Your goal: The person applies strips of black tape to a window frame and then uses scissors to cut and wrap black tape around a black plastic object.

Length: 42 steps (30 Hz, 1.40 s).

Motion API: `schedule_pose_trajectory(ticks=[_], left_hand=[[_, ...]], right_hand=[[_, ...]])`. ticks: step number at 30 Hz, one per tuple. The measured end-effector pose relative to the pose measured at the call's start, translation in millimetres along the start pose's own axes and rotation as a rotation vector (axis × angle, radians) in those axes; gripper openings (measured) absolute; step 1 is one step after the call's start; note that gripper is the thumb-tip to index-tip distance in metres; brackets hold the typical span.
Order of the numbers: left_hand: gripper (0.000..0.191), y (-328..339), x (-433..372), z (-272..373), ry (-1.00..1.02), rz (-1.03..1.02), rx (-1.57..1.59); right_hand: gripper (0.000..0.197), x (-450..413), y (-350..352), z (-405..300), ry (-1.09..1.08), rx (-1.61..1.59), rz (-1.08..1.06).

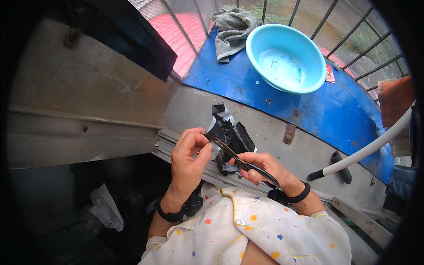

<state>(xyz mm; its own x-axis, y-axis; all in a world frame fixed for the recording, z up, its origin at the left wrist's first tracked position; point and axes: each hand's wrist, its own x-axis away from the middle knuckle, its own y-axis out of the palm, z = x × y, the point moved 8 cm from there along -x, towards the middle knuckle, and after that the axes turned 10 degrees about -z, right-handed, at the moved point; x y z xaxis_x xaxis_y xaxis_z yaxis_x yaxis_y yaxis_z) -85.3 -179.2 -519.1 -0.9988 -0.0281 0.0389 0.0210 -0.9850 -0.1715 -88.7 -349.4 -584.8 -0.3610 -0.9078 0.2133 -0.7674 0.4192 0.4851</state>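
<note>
Black plastic film (233, 132), crumpled and with a pale inner side, hangs in front of me above the concrete sill. My left hand (190, 155) pinches its near left edge between thumb and fingertips. In my right hand (261, 167) is a pair of dark-handled scissors (237, 157). Their blades point up and left, and the tips reach the film close to my left fingertips. The blades look nearly closed; whether film lies between them I cannot tell. Dark bands circle both wrists.
A light blue plastic basin (286, 59) stands on a blue sheet (218, 78) beside a grey towel (235, 31). Metal window bars (326, 20) run behind. A white pole (367, 145) slants in from the right. A rusty metal bracket (289, 133) lies on the sill (265, 129).
</note>
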Motion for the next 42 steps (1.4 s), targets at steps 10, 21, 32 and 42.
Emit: schedule_pose_trajectory(ticks=[10,21,32,42], left_hand=[[0.01,13,0,5,-0.049,-0.08,-0.07],[0.009,17,2,9,-0.043,-0.091,-0.07],[0.011,20,1,18,0.036,-0.173,-0.242],[0.009,6,-6,-11,-0.111,-0.029,0.304]], right_hand=[[0.043,-6,3,-10,-0.071,0.121,0.131],[0.034,0,7,-1,-0.009,-0.095,0.102],[0.037,-2,5,-18,-0.147,-0.04,0.139],[0.058,-1,-5,-13,-0.198,-0.253,0.216]])
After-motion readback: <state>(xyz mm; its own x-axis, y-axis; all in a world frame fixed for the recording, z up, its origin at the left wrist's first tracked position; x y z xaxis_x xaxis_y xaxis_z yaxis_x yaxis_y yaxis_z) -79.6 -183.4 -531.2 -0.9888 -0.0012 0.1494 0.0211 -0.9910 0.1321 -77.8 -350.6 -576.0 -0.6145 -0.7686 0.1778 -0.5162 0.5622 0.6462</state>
